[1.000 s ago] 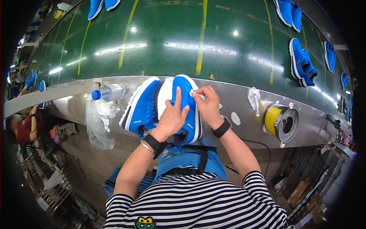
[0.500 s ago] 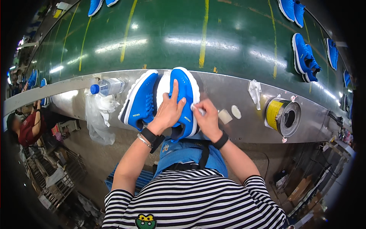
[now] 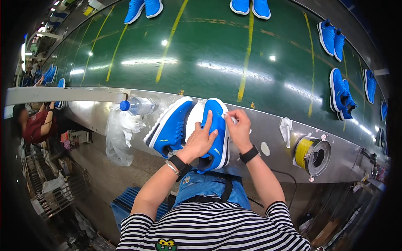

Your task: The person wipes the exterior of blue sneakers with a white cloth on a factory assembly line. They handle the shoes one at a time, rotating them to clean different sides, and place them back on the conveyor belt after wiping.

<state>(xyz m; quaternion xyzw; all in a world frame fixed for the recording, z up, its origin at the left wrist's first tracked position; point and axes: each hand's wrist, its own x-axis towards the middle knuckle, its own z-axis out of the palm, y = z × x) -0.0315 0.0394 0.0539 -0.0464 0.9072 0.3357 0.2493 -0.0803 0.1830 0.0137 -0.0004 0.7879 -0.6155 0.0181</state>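
A blue sneaker with a white sole [image 3: 217, 121] lies on its side on the steel ledge [image 3: 272, 125] in front of me. My left hand [image 3: 202, 140] presses flat on its upper, fingers spread. My right hand [image 3: 238, 125] is closed on a small white piece, held against the sneaker's toe edge. A second blue sneaker [image 3: 169, 127] lies just left of it, touching the first one.
A clear plastic bottle with a blue cap [image 3: 136, 105] and a clear plastic bag [image 3: 119, 134] lie at left. A yellow tape roll [image 3: 310, 152] and a white rag [image 3: 286, 127] sit at right. Blue sneakers ride the green belt [image 3: 209, 54]. Another person [image 3: 35, 123] works far left.
My right hand has moved back up from the sneaker's side to its toe edge. The left hand stays pressed on the upper.
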